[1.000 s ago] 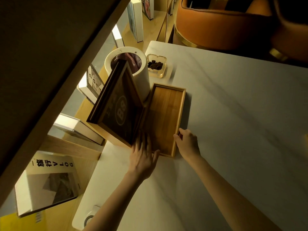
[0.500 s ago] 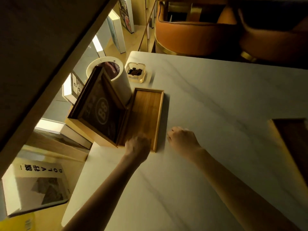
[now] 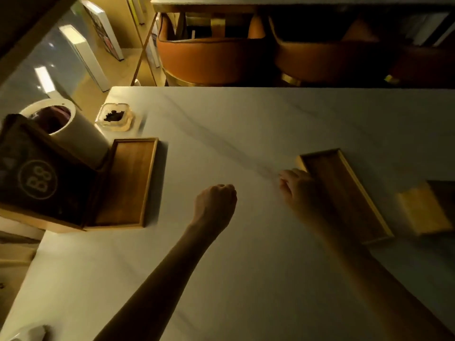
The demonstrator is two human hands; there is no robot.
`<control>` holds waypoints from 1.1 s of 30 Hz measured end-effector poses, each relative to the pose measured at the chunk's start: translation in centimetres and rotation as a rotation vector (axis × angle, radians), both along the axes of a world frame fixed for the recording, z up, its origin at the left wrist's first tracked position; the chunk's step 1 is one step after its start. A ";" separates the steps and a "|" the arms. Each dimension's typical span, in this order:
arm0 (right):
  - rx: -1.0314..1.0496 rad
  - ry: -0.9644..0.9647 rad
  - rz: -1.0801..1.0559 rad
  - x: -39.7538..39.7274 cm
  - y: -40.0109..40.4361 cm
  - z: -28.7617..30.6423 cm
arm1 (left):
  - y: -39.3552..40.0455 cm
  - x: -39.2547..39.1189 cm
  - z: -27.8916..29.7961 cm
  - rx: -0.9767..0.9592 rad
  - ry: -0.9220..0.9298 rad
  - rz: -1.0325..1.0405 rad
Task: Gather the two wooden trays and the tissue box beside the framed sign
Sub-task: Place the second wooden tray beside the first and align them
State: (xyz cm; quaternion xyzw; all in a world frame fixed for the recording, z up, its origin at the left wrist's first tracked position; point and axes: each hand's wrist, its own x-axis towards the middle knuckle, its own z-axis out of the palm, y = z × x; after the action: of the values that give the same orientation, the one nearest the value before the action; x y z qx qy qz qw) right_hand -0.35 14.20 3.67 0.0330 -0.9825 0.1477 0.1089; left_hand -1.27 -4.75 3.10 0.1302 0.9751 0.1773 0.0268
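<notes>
One wooden tray (image 3: 128, 183) lies flat against the dark framed sign (image 3: 37, 180) marked B8 at the table's left edge. A second wooden tray (image 3: 344, 193) lies at an angle on the right. My right hand (image 3: 295, 185), blurred, has curled fingers at that tray's near-left corner; a grip is not clear. My left hand (image 3: 214, 203) hovers as a loose fist over bare table between the trays, holding nothing. A light wooden tissue box (image 3: 423, 207) sits at the far right, partly cut off by the frame.
A white cylindrical container (image 3: 73, 136) stands behind the sign, with a glass ashtray (image 3: 115, 116) beside it. Orange chairs (image 3: 211, 57) line the far edge of the white marble table (image 3: 246, 124). Shelves with books run along the left.
Both hands left the first tray, which stays beside the sign. My right hand moved right to the second tray; my left hand closed and drifted right. The view swung right.
</notes>
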 end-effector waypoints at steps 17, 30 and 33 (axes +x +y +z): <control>-0.183 -0.369 -0.507 4.8 21.6 -7.4 | 22.6 4.1 -6.0 0.140 -0.446 0.060; -0.324 -0.412 -0.489 5.8 22.7 -8.1 | 25.3 5.6 -7.9 0.034 -0.541 0.052; -0.364 -0.417 -0.526 5.7 22.4 -7.9 | 25.2 5.4 -7.7 0.057 -0.577 0.070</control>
State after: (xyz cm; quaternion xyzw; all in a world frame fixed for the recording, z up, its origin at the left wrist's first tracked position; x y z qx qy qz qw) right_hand 5.31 36.60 -4.28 -0.2708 -0.9162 0.2903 -0.0551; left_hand 4.10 20.42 -4.61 0.0416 0.9257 0.2352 0.2933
